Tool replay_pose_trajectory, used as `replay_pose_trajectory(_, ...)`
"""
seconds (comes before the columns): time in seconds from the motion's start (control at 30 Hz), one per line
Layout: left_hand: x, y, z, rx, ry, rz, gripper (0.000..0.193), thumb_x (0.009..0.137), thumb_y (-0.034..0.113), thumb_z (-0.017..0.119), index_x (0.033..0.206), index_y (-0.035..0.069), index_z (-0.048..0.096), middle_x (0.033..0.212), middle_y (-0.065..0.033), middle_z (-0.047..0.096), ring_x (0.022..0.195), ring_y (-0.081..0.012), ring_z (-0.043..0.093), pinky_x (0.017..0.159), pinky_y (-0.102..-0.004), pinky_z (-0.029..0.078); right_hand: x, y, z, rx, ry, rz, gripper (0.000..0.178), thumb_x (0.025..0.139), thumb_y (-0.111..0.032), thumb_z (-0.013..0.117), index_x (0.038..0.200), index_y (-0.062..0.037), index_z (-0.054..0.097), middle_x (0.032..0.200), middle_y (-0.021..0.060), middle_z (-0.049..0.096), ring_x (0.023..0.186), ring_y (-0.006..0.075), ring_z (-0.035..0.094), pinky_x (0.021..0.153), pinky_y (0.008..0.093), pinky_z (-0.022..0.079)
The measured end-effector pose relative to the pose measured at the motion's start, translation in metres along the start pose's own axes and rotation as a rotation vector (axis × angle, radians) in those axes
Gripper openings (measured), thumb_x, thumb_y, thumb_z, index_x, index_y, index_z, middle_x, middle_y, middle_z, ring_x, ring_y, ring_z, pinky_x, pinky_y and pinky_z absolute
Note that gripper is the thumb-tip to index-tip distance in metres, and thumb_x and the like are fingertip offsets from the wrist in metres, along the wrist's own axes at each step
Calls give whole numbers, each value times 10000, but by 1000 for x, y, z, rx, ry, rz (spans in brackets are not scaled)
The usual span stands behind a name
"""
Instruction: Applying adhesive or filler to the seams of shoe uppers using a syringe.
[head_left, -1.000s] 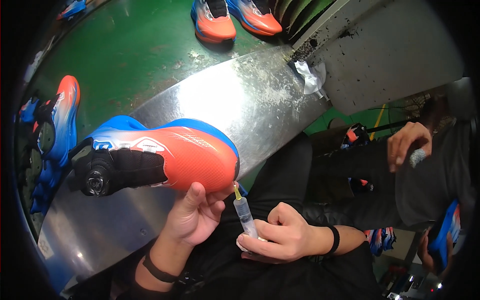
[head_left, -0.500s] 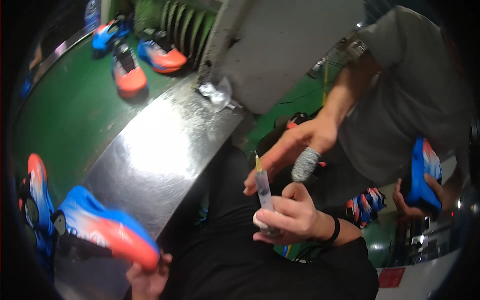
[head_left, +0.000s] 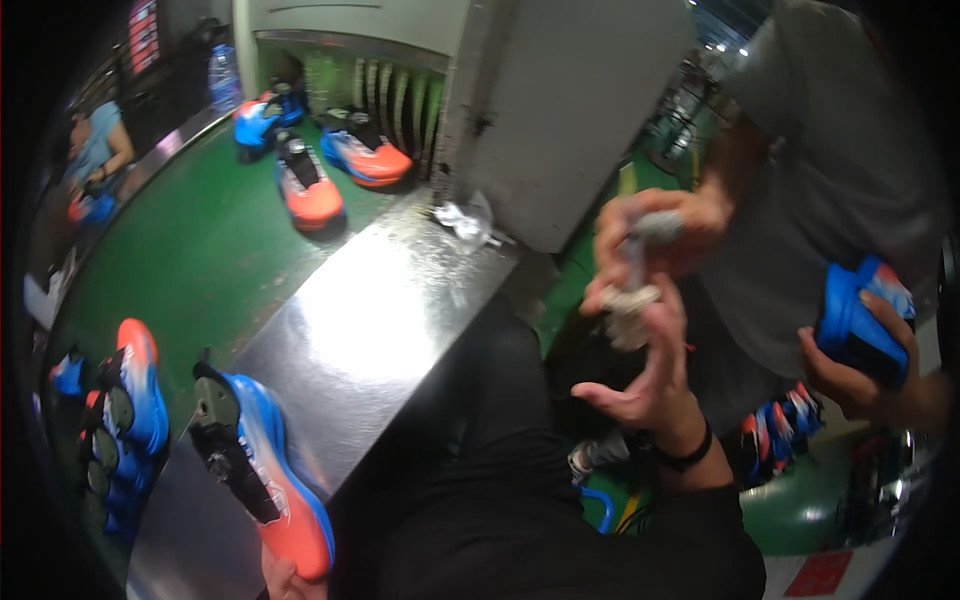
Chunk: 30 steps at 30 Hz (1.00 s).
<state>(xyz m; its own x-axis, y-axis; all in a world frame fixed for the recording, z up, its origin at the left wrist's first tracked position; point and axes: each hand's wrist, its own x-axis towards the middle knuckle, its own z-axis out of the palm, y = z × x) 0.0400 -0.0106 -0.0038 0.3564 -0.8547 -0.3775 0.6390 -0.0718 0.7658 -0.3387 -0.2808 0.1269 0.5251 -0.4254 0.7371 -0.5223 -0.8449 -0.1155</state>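
My left hand (head_left: 283, 577), low in the view and partly hidden, grips the toe of an orange, white and blue sports shoe (head_left: 262, 440) over the metal ledge. The shoe's heel points away, and a dark piece sits in its opening. My right hand (head_left: 650, 370) is spread, with thumb stretched out and pale covers on its blurred fingertips. Right above it, a co-worker's hand (head_left: 690, 228) with a grey wrapped finger closes round a syringe (head_left: 637, 255). Blur hides whether my fingertips still touch the syringe.
Several similar shoes (head_left: 310, 195) stand on the green belt (head_left: 200, 230) to the left, beside the shiny metal ledge (head_left: 360, 320). A grey panel (head_left: 570, 110) rises ahead, crumpled white plastic (head_left: 468, 222) at its foot. The co-worker's other hand (head_left: 850, 385) holds a blue shoe (head_left: 865, 320).
The syringe has passed from my right hand into the co-worker's hand, and my fingers have spread. The shoe in my left hand has swung from lying crosswise to pointing its toe toward me.
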Motion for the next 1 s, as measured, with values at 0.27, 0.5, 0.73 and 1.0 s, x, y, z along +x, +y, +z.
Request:
replay_pose_trajectory(0.27,58,44,47,38,-106,125,636,753,227,698,1250,-24,391,1158,-137,544,1061,-238,559,914,-350,468,-44,11,13,-7,151,125,976,718,-394,736,1446,-144,137,1418,301,217,993,268,496,726,325,445)
replay_pose_trajectory(0.5,246,107,43,86,-140,84,393,866,141,562,1219,0,463,1158,-119,579,1056,-208,574,923,-361,463,-37,1,71,350,-307,144,585,593,-150,809,1122,-35,588,1162,190,508,909,308,537,736,380,465)
replay_pose_trajectory(0.73,442,83,29,-143,-191,64,427,936,205,504,1280,-36,427,1230,-182,536,1142,-260,515,1016,-379,405,-62,4,91,438,-422,343,410,724,-140,711,1090,-13,576,1152,160,530,944,302,560,806,369,478)
replay_pose_trajectory(1.0,328,125,111,581,113,-98,475,957,222,439,1359,-8,336,1304,-190,442,1206,-306,443,1046,-374,359,-63,5,89,458,-275,254,330,747,-106,691,1036,1,571,1117,164,533,887,296,561,746,359,483)
